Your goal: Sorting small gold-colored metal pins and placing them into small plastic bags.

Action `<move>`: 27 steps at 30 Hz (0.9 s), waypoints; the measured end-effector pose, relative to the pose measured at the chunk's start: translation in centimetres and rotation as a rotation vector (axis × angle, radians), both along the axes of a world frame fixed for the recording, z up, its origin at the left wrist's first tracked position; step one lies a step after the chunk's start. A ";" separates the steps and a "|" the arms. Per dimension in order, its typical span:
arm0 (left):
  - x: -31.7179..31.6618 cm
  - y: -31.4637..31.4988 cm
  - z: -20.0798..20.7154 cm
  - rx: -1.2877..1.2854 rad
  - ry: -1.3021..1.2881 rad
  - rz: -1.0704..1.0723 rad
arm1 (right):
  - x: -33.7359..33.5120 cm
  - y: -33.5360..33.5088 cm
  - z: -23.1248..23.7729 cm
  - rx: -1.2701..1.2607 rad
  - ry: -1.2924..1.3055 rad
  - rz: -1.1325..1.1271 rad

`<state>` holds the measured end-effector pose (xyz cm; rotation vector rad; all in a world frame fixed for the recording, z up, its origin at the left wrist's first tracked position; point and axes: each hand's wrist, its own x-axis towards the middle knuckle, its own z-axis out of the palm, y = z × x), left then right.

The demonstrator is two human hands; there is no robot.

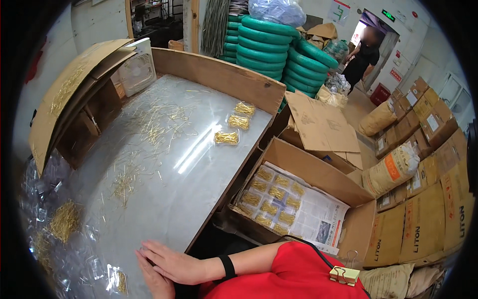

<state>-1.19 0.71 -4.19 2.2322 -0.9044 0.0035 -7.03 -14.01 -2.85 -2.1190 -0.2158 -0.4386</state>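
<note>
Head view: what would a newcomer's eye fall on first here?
Probably the bright red clothing along the lower edge, with the right hand laid against the left hand over the grey table. Next, the stacked green coils at the top centre. Then the golden wire pieces scattered across the table, left of an open carton holding rows of small packs.

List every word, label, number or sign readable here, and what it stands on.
Stacked brown cartons: large dark lettering, legible, not copied out here.
Newspaper in the open box: text mostly too small.
Sack with orange panel: print blurred.
Green hanging sign: too small.
Red wall notice: too small.
</note>
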 end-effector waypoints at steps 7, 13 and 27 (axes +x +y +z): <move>-0.3 -0.1 0.9 -0.071 0.014 -0.008 | 1.4 -1.1 -1.4 -0.221 -0.341 -0.110; -1.0 -0.5 1.2 -0.160 0.015 0.013 | 0.8 -1.3 -0.7 -0.123 -0.252 -0.121; -3.8 -0.2 2.3 0.089 -0.080 0.143 | 0.5 -2.3 0.6 -0.271 -0.262 -0.086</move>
